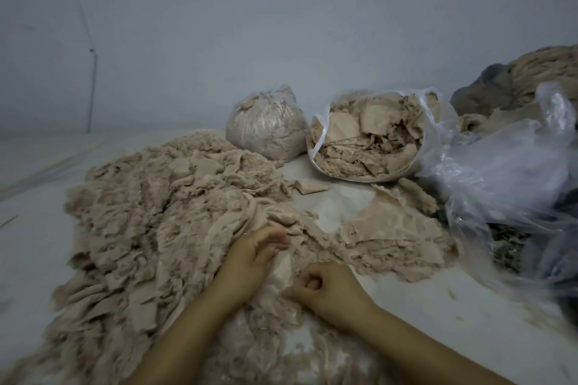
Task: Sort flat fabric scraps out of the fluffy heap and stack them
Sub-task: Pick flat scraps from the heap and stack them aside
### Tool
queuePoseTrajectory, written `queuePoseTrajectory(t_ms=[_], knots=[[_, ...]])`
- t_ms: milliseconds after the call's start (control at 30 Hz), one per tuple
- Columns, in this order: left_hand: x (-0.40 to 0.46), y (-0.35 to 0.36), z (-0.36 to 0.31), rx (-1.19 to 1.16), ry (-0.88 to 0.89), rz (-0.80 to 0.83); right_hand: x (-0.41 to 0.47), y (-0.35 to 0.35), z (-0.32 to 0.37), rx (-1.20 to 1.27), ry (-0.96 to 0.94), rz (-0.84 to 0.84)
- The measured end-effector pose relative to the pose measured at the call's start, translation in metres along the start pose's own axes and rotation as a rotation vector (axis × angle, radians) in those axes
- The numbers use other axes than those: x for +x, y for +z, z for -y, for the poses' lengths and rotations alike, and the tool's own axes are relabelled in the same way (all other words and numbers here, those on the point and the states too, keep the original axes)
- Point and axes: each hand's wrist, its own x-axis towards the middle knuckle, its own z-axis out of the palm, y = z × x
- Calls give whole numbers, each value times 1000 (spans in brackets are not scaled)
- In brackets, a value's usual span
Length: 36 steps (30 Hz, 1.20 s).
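While the fluffy heap (pixel 162 222) spreads left of the flat-scrap stack (pixel 394 237), a scrap (pixel 283 269) at its near edge is pinched by left hand (pixel 256 251) and right hand (pixel 325 286); clinging fluff risks being dragged across

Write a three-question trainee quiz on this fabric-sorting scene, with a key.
1. True or false: the tied bag stands left of the open bag of scraps.
2. The stack of flat scraps lies on which side of the fluffy heap: A left, B right?
3. Which hand has its fingers curled in a grip at the heap's near edge?

Key: 1 true. 2 B. 3 the right hand; the left hand reaches into the heap.
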Motion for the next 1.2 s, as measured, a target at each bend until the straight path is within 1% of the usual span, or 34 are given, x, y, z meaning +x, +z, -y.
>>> queuePoseTrajectory(t_ms=[33, 100, 167, 267, 333, 367, 400, 433, 500, 533, 567, 667, 700, 800, 833, 900, 1000, 1067, 1167, 1200], knots=[[-1, 1, 4, 131, 46, 41, 1, -1, 1, 38, -5, 14], [-1, 1, 14, 325, 91, 73, -2, -10, 1, 216, 13, 61], [-2, 3, 21, 390, 37, 66, -7, -23, -4, 373, 39, 116], [-2, 10, 26, 511, 14, 92, -12, -33, -10, 465, 97, 132], [1, 15, 27, 677, 57, 149, -12, -33, -11, 513, 130, 134], [3, 15, 24, 716, 96, 144, -12, -32, -10, 512, 127, 150], [4, 15, 21, 687, 134, 113, -13, -33, -10, 483, 118, 192], [5, 15, 18, 596, 154, 62, -15, -36, -10, 440, 114, 264], [5, 10, 13, 377, 125, -22, -19, -40, -10, 355, 122, 434], [4, 6, 10, 286, 111, -42, -19, -42, -9, 327, 123, 455], [2, 4, 7, 231, 114, -54, -18, -41, -9, 298, 116, 400], [-2, 6, 0, 221, 184, -63, -14, -29, -2, 298, 83, 15], [-3, 8, -1, 249, 214, -56, -12, -24, 1, 300, 58, -52], [-6, 13, -4, 296, 283, -20, -10, -5, 6, 231, -79, -148], [-5, 13, -3, 294, 285, -13, -9, -3, 5, 253, -96, -188], [-1, 11, 3, 326, 260, -11, -7, -6, 2, 373, -49, -222], [4, 7, 10, 286, 120, -4, -10, -20, -5, 656, 43, -271], [5, 4, 13, 195, 42, -17, -11, -27, -10, 844, 82, -231], [-2, 6, 6, 75, 56, -100, -12, -27, -12, 1019, 121, -85], [-6, 9, 3, 40, 58, -81, -12, -27, -11, 1045, 116, -53]])
